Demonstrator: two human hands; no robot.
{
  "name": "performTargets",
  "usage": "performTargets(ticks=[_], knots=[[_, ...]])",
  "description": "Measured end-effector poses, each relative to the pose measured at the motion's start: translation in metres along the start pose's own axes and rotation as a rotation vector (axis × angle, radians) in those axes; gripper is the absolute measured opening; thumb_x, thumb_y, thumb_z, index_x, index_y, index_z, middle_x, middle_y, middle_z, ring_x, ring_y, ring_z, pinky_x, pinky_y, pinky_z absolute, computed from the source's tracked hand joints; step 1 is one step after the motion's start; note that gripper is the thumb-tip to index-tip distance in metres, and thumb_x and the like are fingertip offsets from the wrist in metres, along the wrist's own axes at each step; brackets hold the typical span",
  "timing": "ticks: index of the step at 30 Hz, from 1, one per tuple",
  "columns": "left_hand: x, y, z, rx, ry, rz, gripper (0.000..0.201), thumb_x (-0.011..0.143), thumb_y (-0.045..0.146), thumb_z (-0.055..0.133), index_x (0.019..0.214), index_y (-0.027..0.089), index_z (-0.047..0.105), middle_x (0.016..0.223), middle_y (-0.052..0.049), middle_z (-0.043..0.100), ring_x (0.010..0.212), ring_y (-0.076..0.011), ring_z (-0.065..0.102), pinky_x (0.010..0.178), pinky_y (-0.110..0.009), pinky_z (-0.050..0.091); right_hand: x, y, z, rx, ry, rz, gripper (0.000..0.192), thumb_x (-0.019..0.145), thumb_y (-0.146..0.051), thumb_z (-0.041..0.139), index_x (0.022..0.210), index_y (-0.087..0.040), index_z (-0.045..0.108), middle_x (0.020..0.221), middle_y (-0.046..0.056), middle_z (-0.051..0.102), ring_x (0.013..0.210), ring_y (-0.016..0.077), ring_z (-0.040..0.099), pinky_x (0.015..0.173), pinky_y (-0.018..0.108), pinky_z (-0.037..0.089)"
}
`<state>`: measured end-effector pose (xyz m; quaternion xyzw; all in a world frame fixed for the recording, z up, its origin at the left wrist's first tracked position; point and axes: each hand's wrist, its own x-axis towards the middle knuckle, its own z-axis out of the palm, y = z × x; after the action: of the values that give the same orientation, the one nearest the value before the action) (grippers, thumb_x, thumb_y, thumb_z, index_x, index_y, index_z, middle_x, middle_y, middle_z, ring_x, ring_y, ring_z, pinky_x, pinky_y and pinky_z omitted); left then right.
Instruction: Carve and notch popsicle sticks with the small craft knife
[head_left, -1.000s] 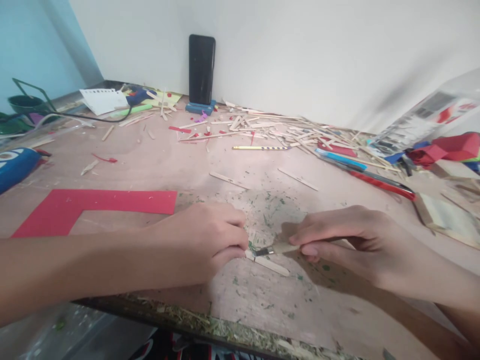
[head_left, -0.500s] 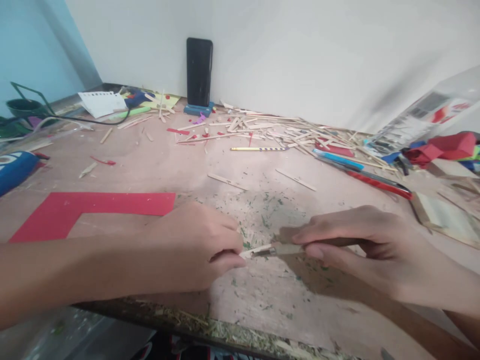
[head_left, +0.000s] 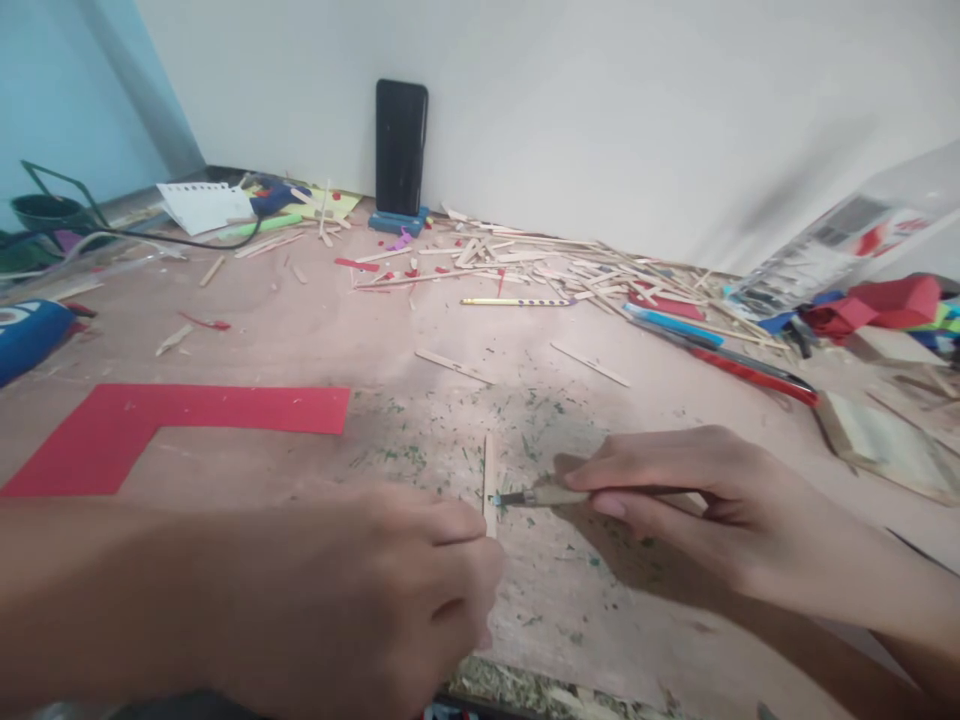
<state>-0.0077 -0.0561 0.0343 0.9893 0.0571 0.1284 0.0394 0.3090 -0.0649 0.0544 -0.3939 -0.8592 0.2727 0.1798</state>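
Note:
My left hand [head_left: 375,590] is closed on the near end of a thin wooden stick [head_left: 490,465], its fingertips partly hidden behind the hand and slightly blurred. The stick points away from me across the tabletop. From the right, my right hand [head_left: 697,500] grips a small wooden-handled carving knife [head_left: 551,495], thumb and fingers around the handle. The dark tip of its blade meets the stick's right side, where a small bluish-green spot shows. Green shavings lie scattered around both hands.
Left of the stick lies an L-shaped red paper piece [head_left: 217,405]. Two thin sticks [head_left: 454,366] rest beyond it. Farther back are a patterned pencil [head_left: 517,301], a heap of sticks [head_left: 540,255] and a phone [head_left: 401,145] on a blue stand. Pens [head_left: 675,325] and wood blocks [head_left: 885,440] lie right.
My left hand has come nearer to me, and the stick has turned from lying sideways to pointing away. My right hand has shifted slightly left with the knife.

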Motion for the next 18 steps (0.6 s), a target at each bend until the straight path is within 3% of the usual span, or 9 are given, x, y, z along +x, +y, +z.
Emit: performTargets(ticks=[2,5,12,18], knots=[[0.0002,0.0030,-0.0043,0.038,-0.065,0.100,0.015,0.099,0.018,0.068,0.088,0.021,0.077,0.109,-0.008,0.079,0.098,-0.0205,0.071,0.090,-0.032,0.060,-0.0004,0.0002,0.0006,0.009,-0.006,0.004,0.018,0.106,-0.030,0.068,0.118,-0.030,0.081,0.100,0.002,0.082,0.082,0.0156,0.078,0.069,0.023,0.058],[0.0028,0.0049,-0.0090,0.093,-0.135,0.142,0.012,0.098,0.021,0.071,0.091,0.023,0.080,0.114,-0.007,0.081,0.106,-0.0220,0.072,0.099,-0.033,0.062,0.0005,0.0009,0.0028,0.019,-0.015,0.005,0.019,0.106,-0.031,0.068,0.119,-0.032,0.081,0.103,0.003,0.083,0.086,0.0176,0.078,0.071,0.025,0.060],[0.0027,0.0107,-0.0062,0.211,-0.139,0.176,0.015,0.099,0.033,0.073,0.103,0.024,0.084,0.117,-0.006,0.082,0.118,-0.0240,0.071,0.121,-0.036,0.051,0.0024,-0.0007,0.0070,0.041,-0.026,0.024,0.020,0.105,-0.029,0.068,0.119,-0.031,0.082,0.102,0.005,0.082,0.085,0.0181,0.078,0.071,0.026,0.060],[0.0026,0.0107,-0.0086,0.198,-0.215,0.191,0.009,0.094,0.036,0.082,0.095,0.027,0.083,0.114,-0.003,0.082,0.117,-0.0226,0.070,0.115,-0.034,0.054,0.0014,0.0009,0.0065,0.027,-0.021,-0.012,0.023,0.105,-0.025,0.067,0.121,-0.031,0.083,0.103,0.004,0.082,0.085,0.0162,0.078,0.070,0.025,0.058]])
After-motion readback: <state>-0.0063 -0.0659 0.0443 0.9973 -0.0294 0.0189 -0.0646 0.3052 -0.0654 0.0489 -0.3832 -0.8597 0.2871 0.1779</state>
